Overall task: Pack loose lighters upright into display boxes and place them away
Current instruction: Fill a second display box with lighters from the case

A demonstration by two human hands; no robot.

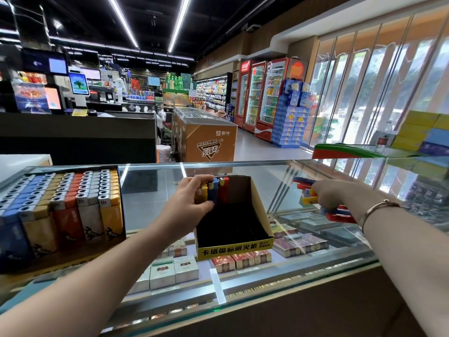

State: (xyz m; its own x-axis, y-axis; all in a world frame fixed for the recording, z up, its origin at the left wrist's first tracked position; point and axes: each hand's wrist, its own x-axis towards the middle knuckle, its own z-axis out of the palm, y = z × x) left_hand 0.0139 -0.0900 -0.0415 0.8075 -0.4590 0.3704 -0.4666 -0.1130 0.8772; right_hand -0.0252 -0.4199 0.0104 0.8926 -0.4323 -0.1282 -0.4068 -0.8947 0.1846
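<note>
Packing is under way: the left hand (192,198) has its grip curled round a few upright lighters (213,190) at the back left corner of the box (260,212), which stands mid-worktop (155,198), while the right hand (328,198) closes its grip on loose lighters in the pile (332,214) just right of the box. Next, I judge, that handful must be turned upright and slotted beside the standing row. Most of the box is unfilled; the full box (60,207) crowds the left, and the worktop's near edge is close.

I see right hand (326,197) fingers buried in loose lighters (336,214) | left hand (192,199) covers upright lighters' (220,190) lower left | full box (58,212) cut by left edge
</note>
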